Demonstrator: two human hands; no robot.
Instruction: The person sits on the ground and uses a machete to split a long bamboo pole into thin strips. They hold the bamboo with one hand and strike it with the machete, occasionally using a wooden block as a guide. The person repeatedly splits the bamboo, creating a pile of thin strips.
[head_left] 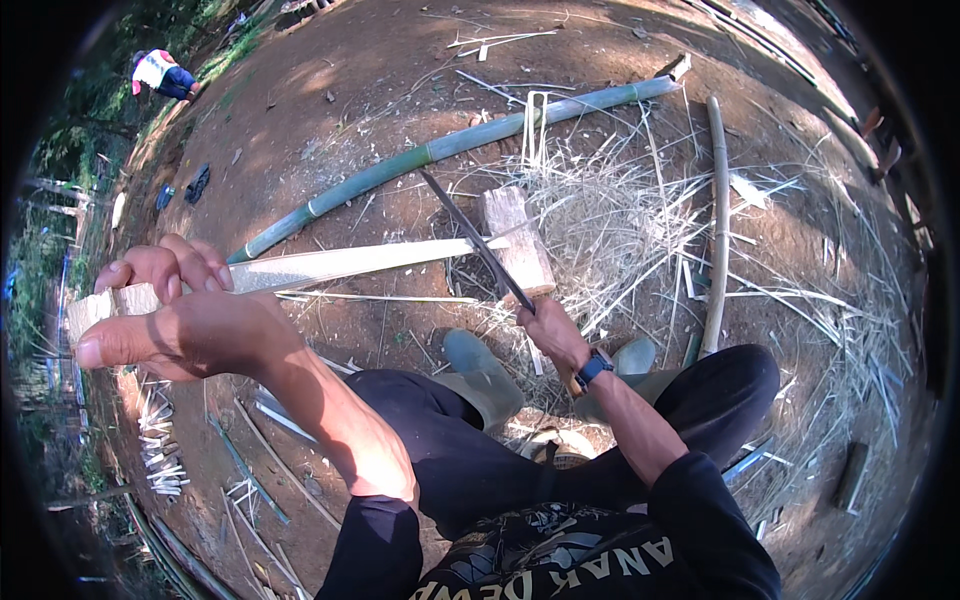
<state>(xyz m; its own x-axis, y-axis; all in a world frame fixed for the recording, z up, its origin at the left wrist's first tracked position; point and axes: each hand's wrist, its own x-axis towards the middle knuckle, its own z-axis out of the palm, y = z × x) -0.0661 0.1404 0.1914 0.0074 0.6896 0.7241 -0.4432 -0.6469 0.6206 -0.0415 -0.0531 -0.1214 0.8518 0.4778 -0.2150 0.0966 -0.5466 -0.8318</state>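
Observation:
My left hand (200, 310) is wrapped round the thick end of a long pale split-bamboo piece (350, 262), its thumb lying along the near edge. The piece runs to the right and narrows to a tip over a wooden chopping block (520, 240). In my right hand (555, 335), closed round the handle, is a long dark-bladed machete (455, 212). Its blade slants up and left, crossing the bamboo near the block. Whether the edge has cut into the bamboo, I cannot tell.
A long green bamboo pole (380, 180) lies beyond my hands. Pale shavings (610, 210) heap up right of the block, beside a bare stick (718, 230). Short cut pieces (160, 445) form a row at lower left. Another person (165, 75) is far off at upper left.

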